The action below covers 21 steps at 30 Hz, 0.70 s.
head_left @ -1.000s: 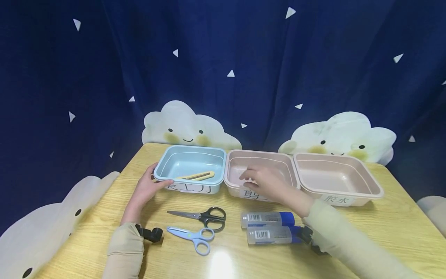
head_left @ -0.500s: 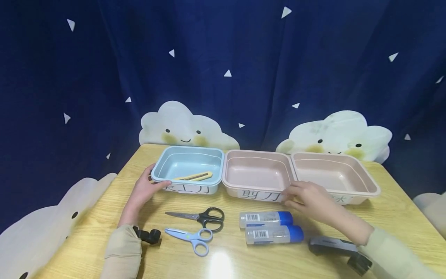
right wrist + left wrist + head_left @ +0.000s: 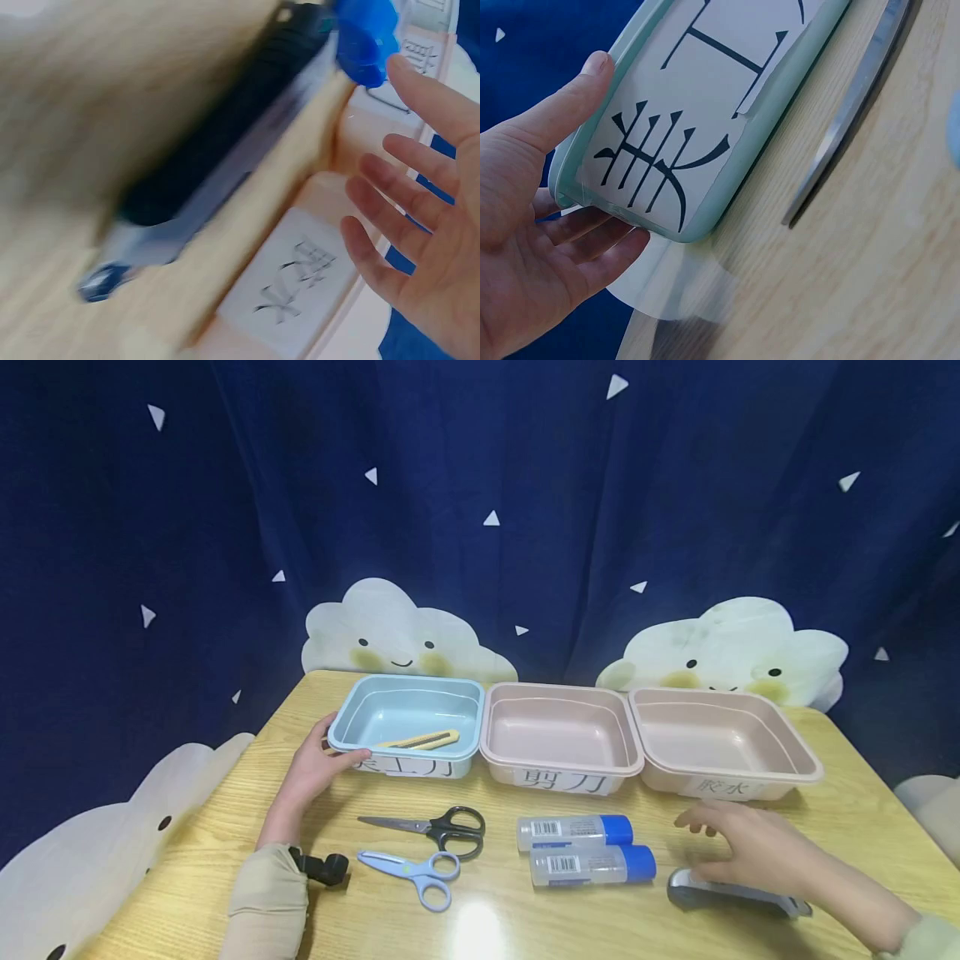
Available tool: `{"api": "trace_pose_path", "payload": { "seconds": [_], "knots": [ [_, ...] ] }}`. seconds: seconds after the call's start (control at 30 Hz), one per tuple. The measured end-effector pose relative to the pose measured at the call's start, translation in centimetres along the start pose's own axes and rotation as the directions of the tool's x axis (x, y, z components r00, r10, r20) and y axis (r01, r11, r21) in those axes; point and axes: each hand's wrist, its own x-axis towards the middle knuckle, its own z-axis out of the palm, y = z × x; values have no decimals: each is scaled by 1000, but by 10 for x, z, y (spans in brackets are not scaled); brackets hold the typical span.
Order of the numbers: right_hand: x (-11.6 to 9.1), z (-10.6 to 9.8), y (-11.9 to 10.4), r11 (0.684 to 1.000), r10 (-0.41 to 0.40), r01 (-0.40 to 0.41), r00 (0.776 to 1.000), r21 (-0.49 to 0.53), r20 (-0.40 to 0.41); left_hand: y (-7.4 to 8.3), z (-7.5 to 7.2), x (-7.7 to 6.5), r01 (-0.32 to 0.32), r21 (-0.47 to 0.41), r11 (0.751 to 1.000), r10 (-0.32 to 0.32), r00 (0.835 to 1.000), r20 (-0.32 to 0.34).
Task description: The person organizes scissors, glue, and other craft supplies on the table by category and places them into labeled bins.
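My left hand (image 3: 315, 766) grips the left front corner of a light blue bin (image 3: 408, 685), thumb on the rim and fingers round its side. In the left wrist view those fingers (image 3: 604, 251) lie against the bin's end. A yellow utility knife (image 3: 427, 740) lies inside the bin. My right hand (image 3: 757, 847) hovers at the right with its fingers spread, holding nothing. Below it on the table lies a grey and black utility knife (image 3: 720, 896), partly covered by the hand. The right wrist view shows that utility knife (image 3: 225, 127) blurred and apart from the fingers.
Two pinkish bins, the middle one (image 3: 562, 770) and the right one (image 3: 806, 768), continue the row. Black scissors (image 3: 442, 828) and blue scissors (image 3: 420, 868) lie in front. Two blue-capped glue bottles (image 3: 573, 831) lie side by side. A curtain (image 3: 450, 485) hangs behind the table (image 3: 525, 927).
My right hand has withdrawn from over the middle bin, moving right and nearer to above the grey and black utility knife. The left hand still grips the blue bin.
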Motion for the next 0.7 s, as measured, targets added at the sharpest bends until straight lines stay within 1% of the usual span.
{"api": "trace_pose_path", "payload": {
  "seconds": [0.1, 0.17, 0.33, 0.43, 0.5, 0.57, 0.7],
  "knots": [
    [-11, 5, 8, 999, 21, -23, 997, 25, 70, 0, 0, 0, -6, -11, 1000, 6, 1000, 1],
    [-18, 9, 13, 999, 23, -28, 995, 42, 100, 1, -1, 0, 1, -9, 1000, -1, 1000, 2],
    [-32, 23, 24, 999, 5, -8, 997, 34, 82, 1, -1, -1, 6, -9, 1000, -6, 1000, 2],
    [-38, 28, 32, 999, 19, -22, 994, 25, 112, 1, -1, -1, 2, -11, 1000, -2, 1000, 3],
    [-41, 30, 37, 999, 36, -42, 986, 30, 165, 1, -1, -1, 6, -10, 1000, -6, 1000, 2],
    [-43, 32, 43, 998, 41, -50, 979, 42, 199, 1, -1, -1, 8, -7, 1000, -8, 1000, -1],
    [-46, 34, 51, 997, 1, -18, 977, 78, 213, 0, 0, -1, 11, 4, 1000, -11, 1000, -6]
  ]
}}
